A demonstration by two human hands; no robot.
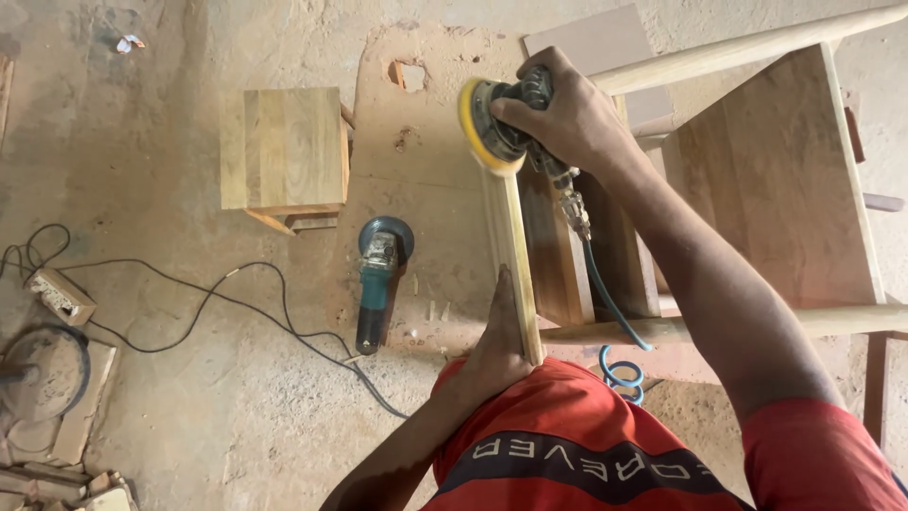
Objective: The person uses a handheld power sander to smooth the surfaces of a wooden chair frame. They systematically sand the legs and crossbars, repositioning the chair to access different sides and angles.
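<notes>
My right hand (567, 118) grips a pneumatic disc sander (497, 123) with a yellow pad, pressed against the far end of a narrow wooden board (514, 255) standing on edge. My left hand (498, 341) is wrapped around the near end of that board, steadying it against my body. A blue air hose (601, 293) runs down from the sander and coils near my waist. The board is part of a wooden chair-like frame (776, 189) lying in front of me.
An angle grinder (378, 279) lies on the dusty floor left of the board, its black cable (236, 303) trailing to a socket box (59, 295). A small wooden stool (284, 147) stands further left. Scrap wood (57, 473) lies at the lower left.
</notes>
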